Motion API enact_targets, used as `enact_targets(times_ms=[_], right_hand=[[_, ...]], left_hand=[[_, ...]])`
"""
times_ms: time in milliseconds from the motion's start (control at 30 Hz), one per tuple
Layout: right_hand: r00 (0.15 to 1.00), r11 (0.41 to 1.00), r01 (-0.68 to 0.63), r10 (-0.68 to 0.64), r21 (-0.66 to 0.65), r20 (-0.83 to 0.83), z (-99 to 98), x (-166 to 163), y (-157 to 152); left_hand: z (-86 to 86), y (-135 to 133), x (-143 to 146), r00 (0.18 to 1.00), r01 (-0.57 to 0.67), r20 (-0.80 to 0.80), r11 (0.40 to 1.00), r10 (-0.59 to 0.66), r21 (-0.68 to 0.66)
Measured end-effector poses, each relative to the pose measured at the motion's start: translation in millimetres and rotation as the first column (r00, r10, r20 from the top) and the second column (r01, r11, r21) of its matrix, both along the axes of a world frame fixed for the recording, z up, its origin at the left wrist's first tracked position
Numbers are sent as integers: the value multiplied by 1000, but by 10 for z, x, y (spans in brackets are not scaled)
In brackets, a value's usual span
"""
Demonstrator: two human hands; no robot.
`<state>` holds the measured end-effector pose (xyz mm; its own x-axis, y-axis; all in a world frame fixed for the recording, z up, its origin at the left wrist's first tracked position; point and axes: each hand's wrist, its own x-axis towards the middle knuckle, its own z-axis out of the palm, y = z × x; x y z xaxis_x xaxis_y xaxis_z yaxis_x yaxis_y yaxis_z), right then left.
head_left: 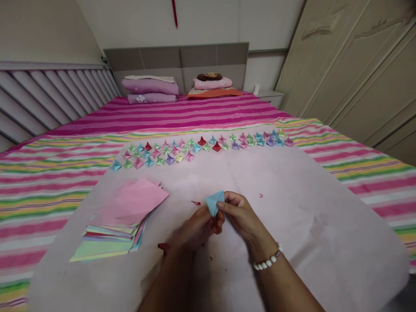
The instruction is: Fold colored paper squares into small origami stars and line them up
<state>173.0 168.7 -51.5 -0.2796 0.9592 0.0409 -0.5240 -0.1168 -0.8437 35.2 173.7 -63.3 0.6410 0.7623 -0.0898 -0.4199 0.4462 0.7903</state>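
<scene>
A small light-blue folded paper (214,202) is held up between both hands, over the middle of the pale sheet (279,186). My right hand (238,212) pinches its right edge, thumb on the front face; a white bead bracelet (269,262) circles that wrist. From below and to the left, my left hand (199,225) grips the paper's lower left part, its fingers curled and partly in shadow. Left of my hands lies a stack of coloured square papers (130,203), pink on top, with green, yellow and blue edges showing below.
Rows of small folded paper pieces (170,159) in many colours stand along the sheet's far edge. Small red scraps (196,203) lie near my hands. Beyond are a striped bedspread (156,119), folded purple bedding (152,89) and a headboard (195,65). A wardrobe (351,65) stands right.
</scene>
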Motion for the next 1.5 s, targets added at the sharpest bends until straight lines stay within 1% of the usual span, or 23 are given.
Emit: enact_targets(times_ms=[33, 100, 133, 200, 233, 300, 433, 533, 667, 900, 1067, 1133, 1233, 1300, 1433, 1500], right_hand=[[1000, 1000, 25, -25, 3, -6, 6, 7, 6], [995, 995, 100, -100, 2, -5, 21, 25, 21], [989, 989, 147, -147, -4, 7, 27, 36, 29], [973, 973, 228, -226, -25, 54, 28, 52, 45], [965, 966, 254, -250, -40, 83, 23, 55, 53], [958, 962, 264, -254, -64, 135, 2, 52, 65], [961, 973, 224, -210, -61, 179, -46, 24, 75], [957, 968, 243, -229, -58, 178, -54, 8, 74], [954, 963, 264, -254, -48, 159, -39, 0, 69], [963, 969, 247, -242, -27, 121, -24, -3, 62], [962, 966, 257, -253, -27, 107, -11, -8, 58], [960, 966, 260, -256, -15, 114, -16, -8, 58], [964, 972, 236, -234, 4, 122, -34, -2, 58], [971, 978, 209, -208, 4, 116, -40, 4, 57], [974, 978, 207, -203, -26, 101, -30, 8, 56], [969, 975, 219, -212, -42, 125, -28, 4, 59]], left_hand=[[-12, 6, 13, 999, -36, -36, 999, 37, 16], [-33, 28, 40, 981, -155, -105, 986, 161, 66], [-41, 42, 51, 961, -237, -123, 966, 249, 101], [-48, 73, 62, 905, -391, -111, 906, 411, 165], [-49, 87, 61, 881, -444, -88, 877, 465, 183], [-51, 107, 46, 849, -503, -65, 840, 524, 204], [-71, 105, 4, 814, -498, -168, 816, 556, 294], [-83, 86, -4, 805, -466, -222, 818, 550, 337], [-82, 80, 3, 812, -470, -210, 822, 545, 321], [-73, 92, 2, 833, -495, -149, 839, 532, 228], [-52, 82, -5, 855, -493, -72, 848, 514, 195], [-46, 80, -4, 848, -504, -61, 837, 526, 210], [-41, 76, 5, 813, -518, -138, 812, 565, 269], [-37, 69, 14, 801, -510, -173, 805, 573, 304], [-29, 57, 29, 802, -503, -163, 797, 575, 334], [-28, 58, 34, 797, -509, -161, 792, 581, 338]])
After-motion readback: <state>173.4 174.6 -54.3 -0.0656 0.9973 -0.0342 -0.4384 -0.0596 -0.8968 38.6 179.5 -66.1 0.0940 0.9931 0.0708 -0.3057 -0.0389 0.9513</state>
